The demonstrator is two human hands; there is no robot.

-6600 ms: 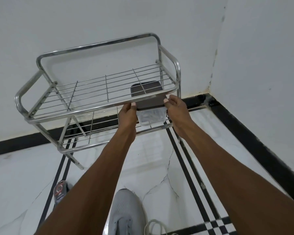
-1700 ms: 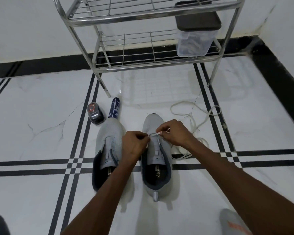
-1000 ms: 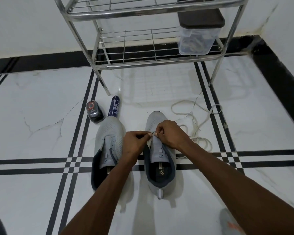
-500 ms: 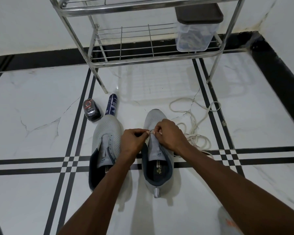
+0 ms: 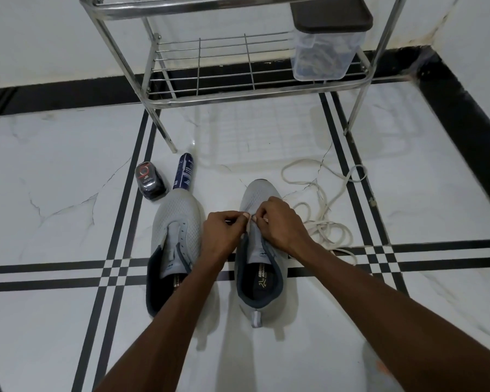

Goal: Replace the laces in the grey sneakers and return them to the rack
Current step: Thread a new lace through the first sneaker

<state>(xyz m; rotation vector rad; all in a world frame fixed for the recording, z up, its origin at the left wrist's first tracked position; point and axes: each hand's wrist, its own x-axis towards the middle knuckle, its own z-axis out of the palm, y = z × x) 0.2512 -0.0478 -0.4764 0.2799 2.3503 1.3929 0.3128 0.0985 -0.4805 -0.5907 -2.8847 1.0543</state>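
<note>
Both hands have closed in from the rack onto the right grey sneaker on the floor. Left hand and right hand pinch the white lace at its front eyelets, apparently threading it.

Single view only, from a head-worn wide-angle camera, aimed forward and steeply down at a glossy white marble floor with black inlaid stripes. Close over two bare forearms reaching in from the bottom edge, left hand and right hand meeting near frame centre. Farther up, cut by the top edge, a chrome wire rack against a white wall. Straight lines bowed toward the borders. No second view for overlap.
</note>
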